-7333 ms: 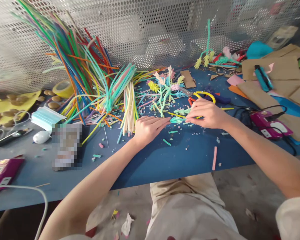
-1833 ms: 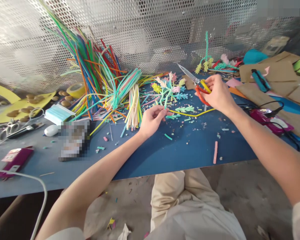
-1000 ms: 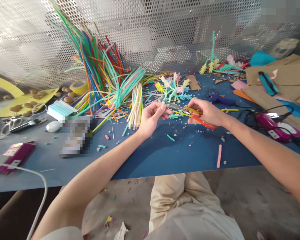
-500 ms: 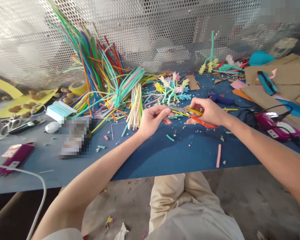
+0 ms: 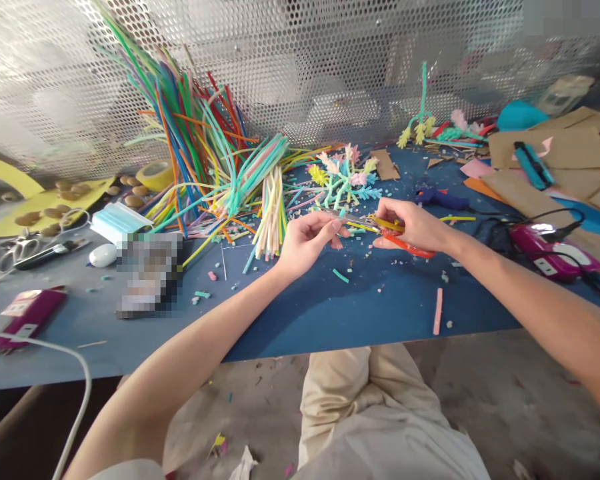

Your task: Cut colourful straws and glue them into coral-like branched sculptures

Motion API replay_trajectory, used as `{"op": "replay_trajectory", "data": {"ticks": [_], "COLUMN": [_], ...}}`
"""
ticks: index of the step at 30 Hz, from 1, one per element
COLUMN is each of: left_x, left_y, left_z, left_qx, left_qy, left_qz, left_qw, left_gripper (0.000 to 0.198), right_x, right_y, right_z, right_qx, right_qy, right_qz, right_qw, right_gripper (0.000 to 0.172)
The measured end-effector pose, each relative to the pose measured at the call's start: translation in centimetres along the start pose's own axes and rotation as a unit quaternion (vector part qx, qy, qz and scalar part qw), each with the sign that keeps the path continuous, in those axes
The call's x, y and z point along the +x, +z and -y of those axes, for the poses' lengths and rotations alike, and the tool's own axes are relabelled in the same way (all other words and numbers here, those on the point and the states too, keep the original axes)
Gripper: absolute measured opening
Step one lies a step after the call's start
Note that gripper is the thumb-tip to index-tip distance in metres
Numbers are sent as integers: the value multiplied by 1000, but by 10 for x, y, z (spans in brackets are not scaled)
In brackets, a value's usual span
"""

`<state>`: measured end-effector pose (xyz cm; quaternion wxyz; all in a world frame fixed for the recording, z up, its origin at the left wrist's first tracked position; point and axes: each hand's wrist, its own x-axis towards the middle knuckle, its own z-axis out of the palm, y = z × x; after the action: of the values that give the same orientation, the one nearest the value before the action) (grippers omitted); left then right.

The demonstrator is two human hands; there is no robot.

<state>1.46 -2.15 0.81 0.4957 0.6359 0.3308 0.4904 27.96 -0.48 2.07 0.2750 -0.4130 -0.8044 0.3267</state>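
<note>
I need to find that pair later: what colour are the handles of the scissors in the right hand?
Red and yellow: the scissors in the right hand, head view.

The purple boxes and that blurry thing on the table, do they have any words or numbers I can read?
No text here can be read.
Purple box near the left edge: pale labels, print too small.
Purple device with black cables: white label, too small.
Pixelated object by the face mask: blurred out.
</note>
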Motion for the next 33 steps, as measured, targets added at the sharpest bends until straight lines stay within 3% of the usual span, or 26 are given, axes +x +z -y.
{"op": "replay_trajectory", "data": {"ticks": [9, 11, 14, 18, 21, 23, 26, 29, 33], "left_x": [-1, 1, 3, 5, 6, 7, 8, 8, 5], "left_y": [-2, -1, -2, -6, -9, -11, -13, -14, -13], "left_z": [-2, -1, 1, 6, 11, 13, 17, 19, 20], "left_qx": [-12, -14, 3, 71, 140, 198, 303, 402, 479], "left_qy": [26, 28, 20, 10, 24, 39, 74, 122, 179], "left_qz": [13, 12, -4, -23, -22, -17, -14, -19, 0], "left_qw": [999, 999, 1000, 997, 990, 979, 950, 907, 860], "left_gripper": [38, 40, 44, 42, 38, 34, 28, 22, 19], "right_x": [-4, -4, -3, 1, 6, 10, 16, 16, 9], "right_y": [10, 8, -5, -31, -42, -44, -43, -39, -17], "right_z": [13, 14, 12, -9, -37, -54, -66, -52, -14], "right_qx": [-12, 1, 20, -112, -223, -235, -225, -217, -186], "right_qy": [-6, 7, 39, 104, 182, 195, 109, -5, -128], "right_qz": [-33, -77, -194, -283, -271, -241, -238, -242, -128], "right_qw": [999, 997, 980, 947, 918, 921, 939, 946, 966], "right_gripper": [48, 49, 50, 44, 42, 36, 35, 31, 20]}}
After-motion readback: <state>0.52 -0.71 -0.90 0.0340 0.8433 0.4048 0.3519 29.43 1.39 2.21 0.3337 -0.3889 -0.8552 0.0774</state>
